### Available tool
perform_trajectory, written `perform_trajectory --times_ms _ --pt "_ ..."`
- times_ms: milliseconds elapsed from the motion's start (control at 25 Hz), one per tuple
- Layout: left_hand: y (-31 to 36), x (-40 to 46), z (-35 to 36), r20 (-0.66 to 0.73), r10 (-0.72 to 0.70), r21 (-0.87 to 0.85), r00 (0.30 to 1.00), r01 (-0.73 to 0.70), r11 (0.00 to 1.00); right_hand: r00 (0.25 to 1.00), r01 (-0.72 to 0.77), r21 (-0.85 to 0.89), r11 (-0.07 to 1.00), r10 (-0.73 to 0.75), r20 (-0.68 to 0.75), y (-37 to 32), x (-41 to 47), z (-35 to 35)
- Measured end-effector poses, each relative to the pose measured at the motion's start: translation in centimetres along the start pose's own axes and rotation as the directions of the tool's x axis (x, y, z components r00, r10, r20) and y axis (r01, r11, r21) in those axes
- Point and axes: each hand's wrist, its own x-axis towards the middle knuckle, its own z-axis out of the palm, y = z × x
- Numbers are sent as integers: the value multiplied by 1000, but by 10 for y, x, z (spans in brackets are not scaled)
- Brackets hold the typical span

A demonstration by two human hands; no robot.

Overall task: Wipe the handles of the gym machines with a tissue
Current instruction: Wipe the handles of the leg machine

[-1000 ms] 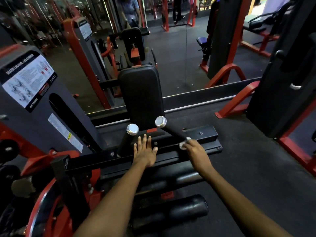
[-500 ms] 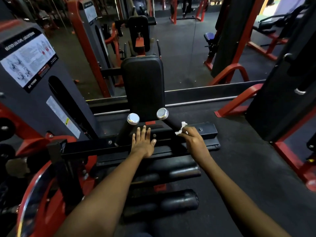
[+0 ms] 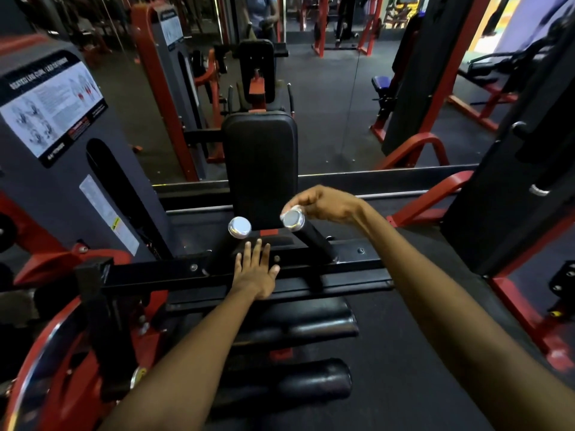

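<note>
A: Tissue (image 3: 287,213)? Only a white sliver shows, pinched under the right hand (image 3: 323,204) at the chrome cap of the right handle (image 3: 306,232).
B: Right fingers curled on it?
A: Yes, gripping the tissue at the handle top. Left hand (image 3: 255,272) is flat, fingers straight, pressing the black crossbar (image 3: 149,276) beside the left handle (image 3: 231,241).
B: Advice?
A: Wrap the tissue round the cap, then drag down the black grip, probably twisting. Left handle looks not yet done.

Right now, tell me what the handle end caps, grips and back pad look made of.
End caps: polished metal, likely chrome; mirror-bright reflections. Grips: matte black, probably rubber or foam; no shine. Back pad: black vinyl or leatherette; soft sheen, rounded stitched-looking edge.
</note>
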Motion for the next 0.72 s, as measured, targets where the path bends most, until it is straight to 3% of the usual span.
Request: perform_trajectory --times_ms 80,240,400,480,520,560,640,720 --pt "0 0 0 5 -1 8 1000 1 1000 993 -99 -67 993 103 58 15 0 0" --pt "0 1 1 11 3 1 1000 -4 1000 971 -229 -192 954 237 19 52 -6 4" --pt "-2 1 1 2 8 7 1000 -8 1000 935 -353 -435 828 328 -136 74 -12 -11" --pt "-1 2 2 -3 8 7 1000 -8 1000 918 -337 -504 795 160 -362 70 -19 -14" --pt "-1 2 2 -4 7 4 1000 -7 1000 874 -250 -403 880 25 -486 61 -24 -8" --pt "-1 2 2 -8 7 3 1000 -7 1000 814 -73 -258 963 -92 -574 48 -32 6" --pt "-2 1 3 -13 12 -8 1000 -13 1000 708 153 -197 968 -247 -662 38 -48 45" --pt "-3 1 3 -19 26 -16 999 -26 1000 622 112 -255 960 -268 -736 62 -58 75"
